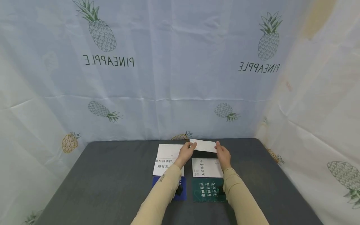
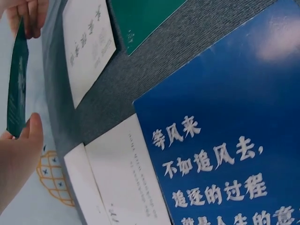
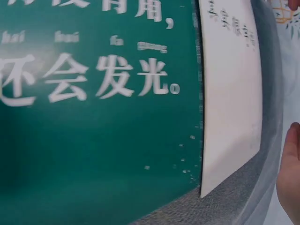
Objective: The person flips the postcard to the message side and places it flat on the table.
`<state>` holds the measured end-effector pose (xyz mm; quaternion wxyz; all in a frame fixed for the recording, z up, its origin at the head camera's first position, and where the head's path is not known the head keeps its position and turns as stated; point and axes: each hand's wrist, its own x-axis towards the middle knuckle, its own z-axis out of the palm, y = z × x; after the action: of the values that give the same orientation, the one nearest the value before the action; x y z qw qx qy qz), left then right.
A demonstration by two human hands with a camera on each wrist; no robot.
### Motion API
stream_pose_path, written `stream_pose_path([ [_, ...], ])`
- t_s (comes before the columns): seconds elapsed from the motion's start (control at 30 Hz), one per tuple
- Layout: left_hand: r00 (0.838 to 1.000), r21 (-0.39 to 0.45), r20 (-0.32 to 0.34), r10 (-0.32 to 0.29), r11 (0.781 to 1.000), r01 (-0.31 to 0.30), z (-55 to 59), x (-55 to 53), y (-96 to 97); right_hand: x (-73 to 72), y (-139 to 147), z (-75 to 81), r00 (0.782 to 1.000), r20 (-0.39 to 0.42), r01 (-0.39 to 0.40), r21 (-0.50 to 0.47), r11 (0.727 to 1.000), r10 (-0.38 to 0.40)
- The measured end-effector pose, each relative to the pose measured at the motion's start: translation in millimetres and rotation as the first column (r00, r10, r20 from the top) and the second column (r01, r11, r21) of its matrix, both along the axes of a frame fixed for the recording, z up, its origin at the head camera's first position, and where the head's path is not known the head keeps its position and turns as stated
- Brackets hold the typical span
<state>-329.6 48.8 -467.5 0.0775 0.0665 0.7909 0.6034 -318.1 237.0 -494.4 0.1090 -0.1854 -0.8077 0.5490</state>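
Both hands hold a card (image 1: pixel 203 146) up by its two short ends at the far side of the table. Its white face shows in the head view; the left wrist view shows a dark green face. My left hand (image 1: pixel 186 153) pinches the left end, thumb over the white side. At the right end, my right hand (image 1: pixel 223 157) pinches the edge. Below the raised card lies a white card (image 1: pixel 206 168) with dark handwritten-style characters, and nearer a green card (image 1: pixel 204 190) with white characters.
Left of these, a plain white card (image 1: pixel 166 150) and a white card with black print (image 1: pixel 161 170) lie edge to edge. A blue card (image 1: pixel 182 189) lies nearest, partly under the left sleeve. The dark table (image 1: pixel 118 181) meets pineapple-print curtains (image 1: pixel 180 78) behind.
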Motion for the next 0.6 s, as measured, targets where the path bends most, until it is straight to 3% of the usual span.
stream_pose_path([
  [0.1,1.000,-0.035,-0.010,-0.002,0.999,0.001,-3.9,1.8,4.0,-0.1,-1,-1.6,1.000,-0.019,-0.025,-0.038,0.999,0.024],
  [0.2,1.000,-0.015,-0.010,0.017,1.000,-0.017,-9.2,0.0,6.5,-1.6,-2,-5.5,0.997,-0.067,-0.056,-0.107,0.993,0.049],
  [0.3,0.997,0.000,-0.059,0.049,0.999,-0.049,-21.8,-8.9,7.1,-2.7,1,-8.5,0.995,-0.079,-0.077,-0.125,0.989,0.068],
  [0.37,0.989,0.022,-0.129,0.074,0.997,-0.072,-40.9,-21.2,7.6,-2.2,2,-8.9,0.993,-0.073,-0.097,-0.111,0.989,0.089],
  [0.43,0.981,0.017,-0.160,0.105,0.994,-0.104,-49.4,-26.7,7.7,-1.6,3,-9.6,0.994,-0.063,-0.093,-0.093,0.991,0.087],
  [0.53,0.974,0.019,-0.174,0.144,0.990,-0.143,-48.5,-23.5,6.8,-0.1,4,-10.9,0.996,-0.063,-0.073,-0.033,0.997,0.071],
  [0.6,0.976,-0.042,-0.155,0.151,0.986,-0.159,-35.3,-12.3,5.7,1.4,5,-12.8,0.997,-0.062,-0.052,0.030,0.998,0.054],
])
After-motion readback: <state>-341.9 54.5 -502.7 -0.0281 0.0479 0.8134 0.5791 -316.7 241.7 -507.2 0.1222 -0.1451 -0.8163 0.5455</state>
